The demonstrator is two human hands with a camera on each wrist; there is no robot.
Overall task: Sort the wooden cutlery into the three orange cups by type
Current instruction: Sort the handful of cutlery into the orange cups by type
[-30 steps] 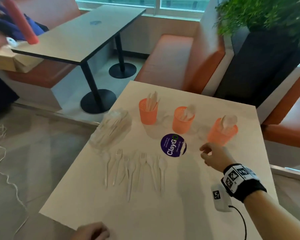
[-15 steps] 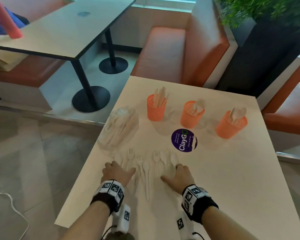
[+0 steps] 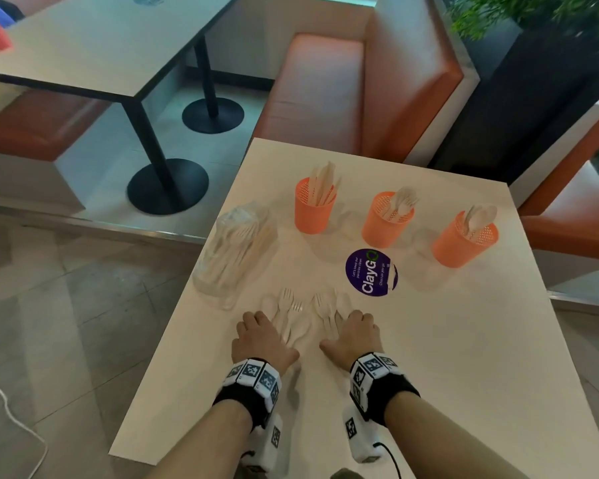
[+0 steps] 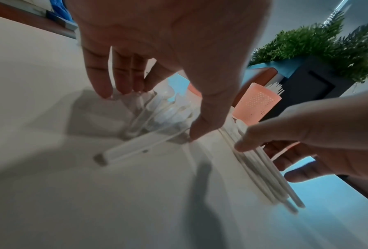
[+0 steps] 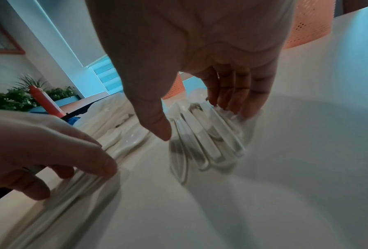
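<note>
Three orange cups stand in a row at the far side of the table: the left cup (image 3: 313, 210) holds knives, the middle cup (image 3: 387, 220) forks, the right cup (image 3: 464, 239) spoons. Several loose wooden forks and spoons (image 3: 301, 314) lie near the front, bunched into two groups. My left hand (image 3: 261, 335) arches over the left bunch (image 4: 144, 144), its fingertips (image 4: 103, 91) and thumb touching down on either side. My right hand (image 3: 355, 331) arches over the right bunch (image 5: 202, 144) in the same way, with straight fingers (image 5: 232, 104) pressing the handles.
A clear plastic bag of more cutlery (image 3: 236, 250) lies at the table's left edge. A purple round sticker (image 3: 370, 273) sits in front of the cups. Orange benches, a second table (image 3: 94, 46) and a dark planter (image 3: 533, 98) surround the table.
A second ago my right hand hovered by the right cup and my left was low at the front edge. Both came down onto the spread cutlery and raked it into two tighter bunches.
</note>
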